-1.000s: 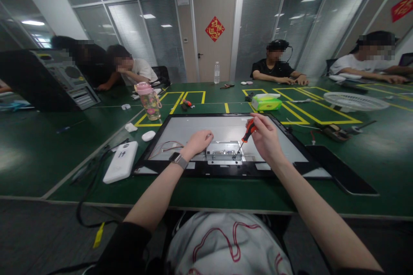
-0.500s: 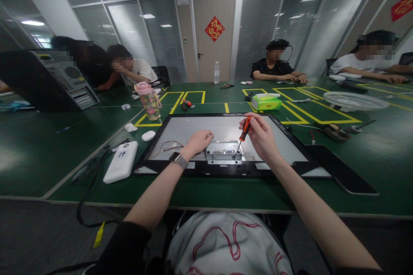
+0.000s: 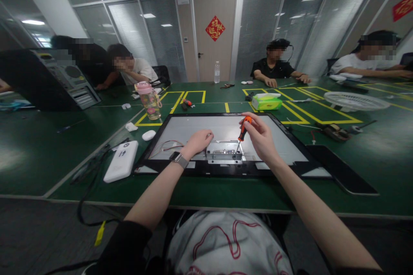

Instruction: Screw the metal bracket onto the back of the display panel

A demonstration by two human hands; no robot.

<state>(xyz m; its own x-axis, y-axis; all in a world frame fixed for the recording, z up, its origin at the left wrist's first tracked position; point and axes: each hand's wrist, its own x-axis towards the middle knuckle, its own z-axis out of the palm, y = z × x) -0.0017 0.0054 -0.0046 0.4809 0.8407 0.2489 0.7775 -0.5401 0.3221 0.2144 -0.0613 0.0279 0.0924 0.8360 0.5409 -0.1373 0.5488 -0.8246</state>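
A flat monitor panel (image 3: 180, 131) lies back-up on the green table, with a small metal bracket (image 3: 224, 152) near its front edge. My right hand (image 3: 261, 137) is closed on an orange-and-black screwdriver (image 3: 243, 128), whose tip points down at the bracket's right side. My left hand (image 3: 198, 141) rests with curled fingers on the panel at the bracket's left end; a watch sits on that wrist. Thin red and white wires (image 3: 167, 145) lie on the panel left of my left hand.
A white power bank (image 3: 121, 161) and cables lie at the left, a pink-lidded bottle (image 3: 149, 101) and green tissue pack (image 3: 266, 102) behind the panel, a black cover (image 3: 342, 174) at the right. A PC case (image 3: 61, 79), a fan grille (image 3: 355, 101) and several seated people surround the table.
My right hand has shifted slightly left and turned the screwdriver more upright over the bracket. My left hand stays put.
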